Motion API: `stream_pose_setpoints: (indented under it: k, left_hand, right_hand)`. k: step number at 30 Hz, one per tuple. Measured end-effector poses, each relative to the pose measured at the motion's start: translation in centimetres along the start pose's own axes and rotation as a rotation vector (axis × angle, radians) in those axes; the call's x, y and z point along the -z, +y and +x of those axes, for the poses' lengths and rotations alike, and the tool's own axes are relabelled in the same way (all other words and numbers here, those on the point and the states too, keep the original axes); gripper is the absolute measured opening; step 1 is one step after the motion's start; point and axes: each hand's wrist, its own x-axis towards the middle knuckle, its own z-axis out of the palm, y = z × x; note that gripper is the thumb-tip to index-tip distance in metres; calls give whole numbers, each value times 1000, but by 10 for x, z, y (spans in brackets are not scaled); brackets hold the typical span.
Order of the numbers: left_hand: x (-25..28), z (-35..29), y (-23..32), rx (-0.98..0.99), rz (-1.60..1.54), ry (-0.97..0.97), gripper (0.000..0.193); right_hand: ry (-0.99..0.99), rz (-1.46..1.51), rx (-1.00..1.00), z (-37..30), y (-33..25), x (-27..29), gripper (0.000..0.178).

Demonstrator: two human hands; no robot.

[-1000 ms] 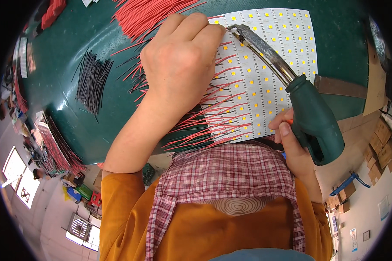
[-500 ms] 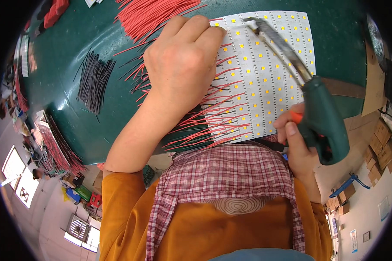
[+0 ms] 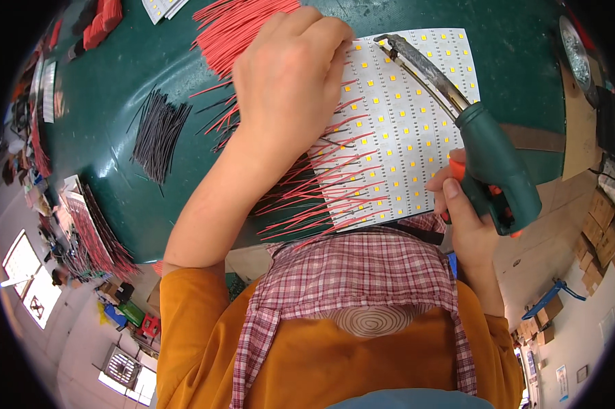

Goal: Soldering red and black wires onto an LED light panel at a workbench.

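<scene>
A white LED board (image 3: 416, 129) with rows of yellow chips lies on the green tabletop. Red and black wires (image 3: 341, 184) fan out from its left side. My left hand (image 3: 287, 82) is closed in a pinch at the board's upper left corner; its fingertips and whatever they grip are hidden behind the hand. In my right hand (image 3: 461, 211) is a green soldering gun (image 3: 495, 157) with an orange trigger, gripped by the handle. Its metal tip rests at or just over the board's top edge, close to my left fingers; contact cannot be made out.
A bundle of red wires (image 3: 236, 31) lies beyond my left hand, and a pile of black wires (image 3: 159, 136) to its left. Stacked wired boards (image 3: 93, 225) sit at the table's left edge. More white boards (image 3: 163, 8) lie at the far side. A round container (image 3: 575, 51) stands far right.
The soldering gun has shifted slightly left, its tip closer to my left fingers. In the picture the board sits a little lower and further left. Both hands keep their closed grips.
</scene>
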Motion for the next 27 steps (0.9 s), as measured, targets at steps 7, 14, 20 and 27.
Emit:
stream_pose_setpoints:
  k: [7,14,20,27]
  left_hand:
    - [-17,11,1,-157,49,104,9]
    - [-39,15,-17,-410,-123,418,8]
    - [1,9,12,-264,179,98,7]
    - [-2,6,8,-198,141,78,5]
  right_hand:
    - [-13,-39,57,4,-2,-1,15]
    - [-28,-39,14,4,-4,-4,12]
    - [-77,-81,24,6,-2,2,13]
    - [111,63,-22,4,-2,-2,30]
